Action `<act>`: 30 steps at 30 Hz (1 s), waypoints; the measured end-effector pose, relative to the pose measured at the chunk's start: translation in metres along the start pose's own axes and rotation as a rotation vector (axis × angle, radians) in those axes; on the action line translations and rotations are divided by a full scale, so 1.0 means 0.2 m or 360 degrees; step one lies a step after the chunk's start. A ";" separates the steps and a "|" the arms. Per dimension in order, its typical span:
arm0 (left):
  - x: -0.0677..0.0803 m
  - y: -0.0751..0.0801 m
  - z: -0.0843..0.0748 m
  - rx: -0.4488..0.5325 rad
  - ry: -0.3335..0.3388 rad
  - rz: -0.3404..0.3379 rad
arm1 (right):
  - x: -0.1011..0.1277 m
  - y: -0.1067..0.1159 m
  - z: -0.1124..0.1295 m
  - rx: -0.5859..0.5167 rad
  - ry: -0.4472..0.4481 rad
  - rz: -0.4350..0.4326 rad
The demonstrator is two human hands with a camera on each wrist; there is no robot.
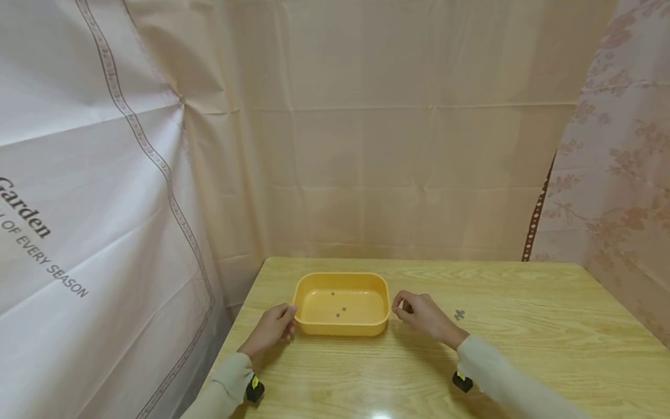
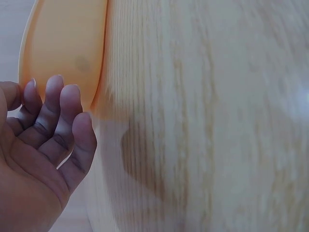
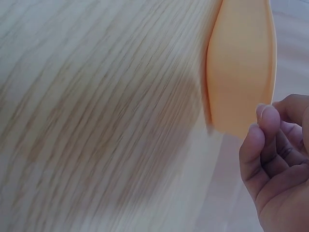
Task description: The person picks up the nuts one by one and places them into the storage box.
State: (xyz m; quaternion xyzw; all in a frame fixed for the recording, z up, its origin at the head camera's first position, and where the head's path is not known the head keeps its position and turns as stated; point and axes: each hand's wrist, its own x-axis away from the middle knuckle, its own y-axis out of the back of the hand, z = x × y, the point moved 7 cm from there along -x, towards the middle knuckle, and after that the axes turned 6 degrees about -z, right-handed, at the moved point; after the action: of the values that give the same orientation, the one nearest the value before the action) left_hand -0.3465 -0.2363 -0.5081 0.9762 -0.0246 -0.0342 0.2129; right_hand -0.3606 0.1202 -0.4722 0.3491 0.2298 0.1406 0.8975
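Note:
A shallow yellow tray point(image 1: 341, 329) stands on a pale wooden table point(image 1: 528, 349), with three tiny dark specks point(image 1: 337, 315) on its floor. My left hand point(image 1: 282, 321) is at the tray's left end, its loosely bent fingers close to or just touching the corner. The left wrist view shows that hand point(image 2: 50, 128) empty beside the tray wall point(image 2: 63, 43). My right hand point(image 1: 410, 310) hovers just off the tray's right end, fingers curled towards the thumb. In the right wrist view this hand point(image 3: 275, 159) holds nothing I can see, and the tray point(image 3: 241, 63) lies just beyond it.
A small grey object point(image 1: 459, 315) lies on the table right of my right hand. Hanging sheets close off the back and both sides. The table's left edge point(image 1: 235, 326) runs close to my left hand. Bare wood stretches to the right and front.

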 end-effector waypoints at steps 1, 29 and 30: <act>0.00 0.00 0.00 -0.0002 -0.0004 0.0001 | 0.00 0.01 -0.01 0.0015 -0.0008 -0.0007; 0.00 0.01 0.01 -0.0002 0.0011 0.0008 | 0.21 0.30 -0.37 0.0209 -0.0221 -0.0159; 0.00 0.01 0.01 0.0004 0.0015 0.0010 | 0.22 0.31 -0.38 0.0211 -0.0228 -0.0161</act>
State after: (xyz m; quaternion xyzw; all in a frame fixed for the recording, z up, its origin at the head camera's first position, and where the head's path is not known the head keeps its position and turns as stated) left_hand -0.3468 -0.2378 -0.5088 0.9765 -0.0268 -0.0288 0.2120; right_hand -0.3675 0.2254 -0.4924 0.4049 0.1913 0.0541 0.8925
